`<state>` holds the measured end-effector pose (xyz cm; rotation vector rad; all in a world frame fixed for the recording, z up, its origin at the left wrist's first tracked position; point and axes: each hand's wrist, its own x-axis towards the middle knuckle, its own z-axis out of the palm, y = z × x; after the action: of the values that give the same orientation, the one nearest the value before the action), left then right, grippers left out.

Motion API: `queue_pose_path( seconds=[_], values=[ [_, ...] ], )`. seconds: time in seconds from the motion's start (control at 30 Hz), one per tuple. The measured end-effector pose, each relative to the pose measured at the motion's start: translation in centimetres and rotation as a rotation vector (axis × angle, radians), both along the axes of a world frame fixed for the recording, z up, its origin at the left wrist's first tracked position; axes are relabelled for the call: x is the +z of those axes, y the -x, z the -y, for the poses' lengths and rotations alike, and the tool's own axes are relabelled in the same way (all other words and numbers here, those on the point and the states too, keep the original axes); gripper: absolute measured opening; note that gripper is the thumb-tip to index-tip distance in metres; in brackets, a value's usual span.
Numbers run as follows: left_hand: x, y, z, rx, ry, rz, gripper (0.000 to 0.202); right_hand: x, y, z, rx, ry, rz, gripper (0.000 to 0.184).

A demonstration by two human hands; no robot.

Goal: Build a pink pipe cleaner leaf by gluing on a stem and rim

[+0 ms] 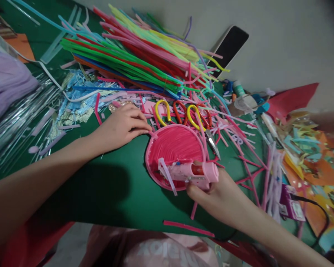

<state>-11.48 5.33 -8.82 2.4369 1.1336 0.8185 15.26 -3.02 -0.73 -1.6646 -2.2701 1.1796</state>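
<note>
A round pink disc of coiled pipe cleaners (174,146) lies on the green table mat (114,185). My right hand (222,198) is closed round a pink glue gun (190,172), whose nozzle points left over the disc's lower part. My left hand (122,124) rests on the mat at the disc's upper left edge, fingers together and pressing a pink pipe cleaner end against the rim. Two pairs of scissors, one with yellow handles (163,111) and one with red handles (180,111), lie just behind the disc.
A big heap of coloured pipe cleaners (144,55) fills the back of the mat. A black phone (231,46) leans against the wall. Cut pink scraps (239,148), glitter paper shapes (311,155) and a black cable (320,211) crowd the right. Clear wrappers (16,122) lie left.
</note>
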Motion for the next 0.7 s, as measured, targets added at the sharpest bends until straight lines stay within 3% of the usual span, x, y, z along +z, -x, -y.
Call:
queue_pose_path(
  seconds=[0.27,0.7],
  values=[
    [0.1,0.0,0.0,-0.009,-0.021,-0.020,0.033,0.5,-0.2,0.4,0.008,0.062,-0.040,0.012],
    [0.0,0.1,-0.1,-0.030,-0.077,-0.020,0.035,0.0,-1.0,1.2,-0.019,0.084,-0.056,0.014]
  ],
)
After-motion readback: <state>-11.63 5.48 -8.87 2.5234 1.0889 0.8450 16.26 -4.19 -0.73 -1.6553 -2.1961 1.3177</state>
